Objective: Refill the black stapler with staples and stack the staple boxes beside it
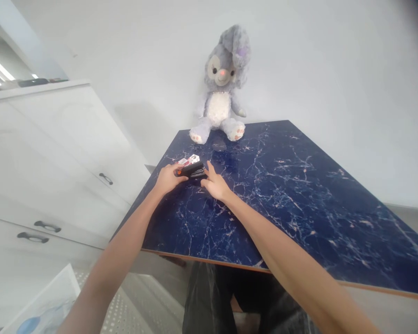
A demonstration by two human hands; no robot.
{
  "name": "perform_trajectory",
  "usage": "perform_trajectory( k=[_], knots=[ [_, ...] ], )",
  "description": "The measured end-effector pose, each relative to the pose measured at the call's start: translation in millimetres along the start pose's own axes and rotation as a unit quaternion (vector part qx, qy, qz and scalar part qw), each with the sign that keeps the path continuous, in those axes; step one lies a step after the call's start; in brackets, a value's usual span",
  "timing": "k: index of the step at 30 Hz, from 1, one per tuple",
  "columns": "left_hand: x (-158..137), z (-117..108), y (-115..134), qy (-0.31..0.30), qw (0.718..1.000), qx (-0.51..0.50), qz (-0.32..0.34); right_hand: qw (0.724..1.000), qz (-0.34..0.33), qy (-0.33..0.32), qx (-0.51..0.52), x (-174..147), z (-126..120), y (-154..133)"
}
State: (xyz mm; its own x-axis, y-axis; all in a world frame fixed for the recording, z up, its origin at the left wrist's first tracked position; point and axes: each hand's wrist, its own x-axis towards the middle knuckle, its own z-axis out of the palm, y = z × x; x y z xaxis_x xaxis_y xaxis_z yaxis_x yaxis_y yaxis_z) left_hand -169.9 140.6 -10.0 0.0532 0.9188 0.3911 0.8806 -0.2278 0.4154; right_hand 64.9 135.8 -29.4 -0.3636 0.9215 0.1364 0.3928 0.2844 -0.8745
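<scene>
Head view, table: I'm looking down over a dark blue marble-pattern table [320, 222] with a wood-coloured front edge.
Black tool: stapler-like black tool [194, 169], between the two hands, left of table centre; orange patch at its left end. Resting or lifted, I can't tell.
Left hand: left hand [167, 180] has the tool's left end pinched, thumb in front, fingers behind.
Right hand: right hand [215, 184] is at the tool's right end, index finger extended, thumb low. Fingertips at or touching it; whether they grip, I can't tell.
Printed piece: small white-and-red printed piece [193, 159] just behind the tool, which partly hides it. Card or box, not readable from here.
Plush rabbit: grey plush rabbit [218, 109] sits upright on the back edge, close to the white wall [316, 69]. Feet point at the hands, well apart from the tool; biggest obstacle behind it.
Left side: white cabinet [55, 162] with dark handles bounds that flank; dark item [33, 82] on top, too blurred to name.
Lower left: board with blue print [45, 306], partly behind the left forearm.
Near edge: dark trousers [209, 297] below the table front.
</scene>
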Motion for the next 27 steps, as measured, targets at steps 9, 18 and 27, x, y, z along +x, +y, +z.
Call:
perform_trajectory(
  k=[9, 18, 27],
  knots=[
    [-2.2, -2.8, 5.2, -0.013, 1.0, 0.02, 0.002, 1.0, -0.006, 0.002, -0.004, -4.6, 3.0, -5.0],
    [-9.8, 20.7, 29.0, -0.019, 0.987, 0.072, 0.141, 0.991, -0.047, 0.109, -0.059, -3.3, 21.5, 2.0],
    [1.5, 8.9, 0.7, 0.133, 0.989, 0.025, 0.053, 0.988, -0.049, 0.114, -0.091, -5.5, 22.9, -0.1]
  ],
)
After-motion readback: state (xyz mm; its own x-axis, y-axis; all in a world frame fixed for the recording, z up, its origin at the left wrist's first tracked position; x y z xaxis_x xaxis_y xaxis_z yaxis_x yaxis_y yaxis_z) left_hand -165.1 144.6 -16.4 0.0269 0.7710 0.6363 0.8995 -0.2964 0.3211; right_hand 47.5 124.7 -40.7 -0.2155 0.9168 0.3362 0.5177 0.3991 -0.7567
